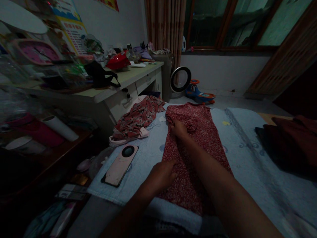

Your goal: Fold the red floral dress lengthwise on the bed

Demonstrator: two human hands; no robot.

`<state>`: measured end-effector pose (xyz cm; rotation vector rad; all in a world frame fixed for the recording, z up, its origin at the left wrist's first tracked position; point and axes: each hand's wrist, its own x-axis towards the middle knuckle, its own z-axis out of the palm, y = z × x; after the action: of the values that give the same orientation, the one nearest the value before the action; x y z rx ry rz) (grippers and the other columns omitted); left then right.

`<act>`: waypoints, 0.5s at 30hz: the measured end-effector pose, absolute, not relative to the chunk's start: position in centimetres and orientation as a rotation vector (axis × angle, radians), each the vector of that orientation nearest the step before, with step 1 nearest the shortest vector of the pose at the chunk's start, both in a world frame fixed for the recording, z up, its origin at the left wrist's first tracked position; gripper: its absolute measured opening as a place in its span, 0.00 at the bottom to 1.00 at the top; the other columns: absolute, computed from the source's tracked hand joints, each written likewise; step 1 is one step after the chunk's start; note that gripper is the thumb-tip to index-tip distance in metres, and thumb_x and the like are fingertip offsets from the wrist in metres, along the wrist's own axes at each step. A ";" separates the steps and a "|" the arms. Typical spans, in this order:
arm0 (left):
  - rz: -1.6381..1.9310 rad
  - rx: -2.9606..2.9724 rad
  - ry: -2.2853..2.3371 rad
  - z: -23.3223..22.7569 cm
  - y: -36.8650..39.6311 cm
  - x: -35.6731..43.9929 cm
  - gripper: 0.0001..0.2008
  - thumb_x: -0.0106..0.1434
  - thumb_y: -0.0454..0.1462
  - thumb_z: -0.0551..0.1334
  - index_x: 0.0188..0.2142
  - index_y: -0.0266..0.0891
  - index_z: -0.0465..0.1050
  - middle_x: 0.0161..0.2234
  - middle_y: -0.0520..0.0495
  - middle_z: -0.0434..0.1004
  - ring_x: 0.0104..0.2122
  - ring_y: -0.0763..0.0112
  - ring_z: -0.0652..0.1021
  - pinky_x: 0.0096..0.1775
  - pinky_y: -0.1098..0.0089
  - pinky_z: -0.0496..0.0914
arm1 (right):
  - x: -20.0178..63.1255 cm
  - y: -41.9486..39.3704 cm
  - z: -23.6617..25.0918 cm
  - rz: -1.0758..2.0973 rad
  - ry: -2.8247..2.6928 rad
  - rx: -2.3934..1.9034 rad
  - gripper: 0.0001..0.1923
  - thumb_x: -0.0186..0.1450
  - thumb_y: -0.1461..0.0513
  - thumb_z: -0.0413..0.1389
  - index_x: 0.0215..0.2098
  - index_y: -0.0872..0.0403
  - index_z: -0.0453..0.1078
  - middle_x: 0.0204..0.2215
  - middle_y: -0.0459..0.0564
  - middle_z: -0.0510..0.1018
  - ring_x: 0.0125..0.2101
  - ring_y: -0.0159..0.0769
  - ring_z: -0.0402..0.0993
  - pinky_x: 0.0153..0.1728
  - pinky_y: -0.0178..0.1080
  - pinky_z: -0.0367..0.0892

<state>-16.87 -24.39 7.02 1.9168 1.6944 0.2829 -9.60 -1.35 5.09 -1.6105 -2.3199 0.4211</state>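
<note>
A dark red speckled garment [203, 145] lies spread lengthwise on the bed, its upper part bunched near the left side. My right hand [178, 129] reaches across it, fingers closed on a fold of its cloth near the upper left edge. Lower down, my left hand [160, 175] rests at the garment's left edge, with index finger and thumb apart; the other fingers are partly hidden. To the left, a patterned reddish garment [138, 117] lies crumpled. A phone [120, 167] with a large round camera sits face down nearer to me.
The bed has a light blue sheet [148, 148]. Folded dark clothes [292, 142] are piled at the right. A cluttered desk [133, 79] stands left, holding a red bag [119, 61] and a pink clock [37, 52]. Beyond the bed are a round fan [181, 67] and a blue ride-on toy [200, 94].
</note>
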 end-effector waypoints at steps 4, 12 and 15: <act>0.291 1.980 1.634 7.6 -24.9 -16.5 0.23 0.62 0.33 0.56 0.58 0.41 0.68 0.54 0.43 0.77 0.53 0.59 0.77 0.55 0.63 0.69 | -7.5 -0.7 6.2 0.387 -2.228 -1.609 0.14 0.68 0.60 0.49 0.41 0.55 0.76 0.39 0.52 0.82 0.39 0.38 0.76 0.38 0.33 0.64; 0.134 2.139 1.494 7.4 -25.4 -14.3 0.21 0.62 0.30 0.55 0.55 0.41 0.69 0.48 0.41 0.80 0.46 0.55 0.80 0.46 0.61 0.74 | -2.6 -2.9 4.3 0.339 -2.119 -1.755 0.13 0.66 0.63 0.52 0.44 0.55 0.75 0.41 0.57 0.81 0.41 0.41 0.77 0.40 0.35 0.65; 0.144 2.158 1.485 7.7 -25.4 -13.9 0.18 0.63 0.31 0.55 0.51 0.41 0.71 0.46 0.42 0.80 0.45 0.56 0.80 0.46 0.61 0.73 | -2.0 -3.6 4.0 0.342 -2.094 -1.795 0.12 0.67 0.62 0.52 0.44 0.55 0.76 0.40 0.58 0.82 0.41 0.43 0.77 0.42 0.37 0.65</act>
<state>-13.92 -25.43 7.67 2.1579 1.4850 0.1441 -2.04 -3.55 4.05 -1.7953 -2.0935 0.3417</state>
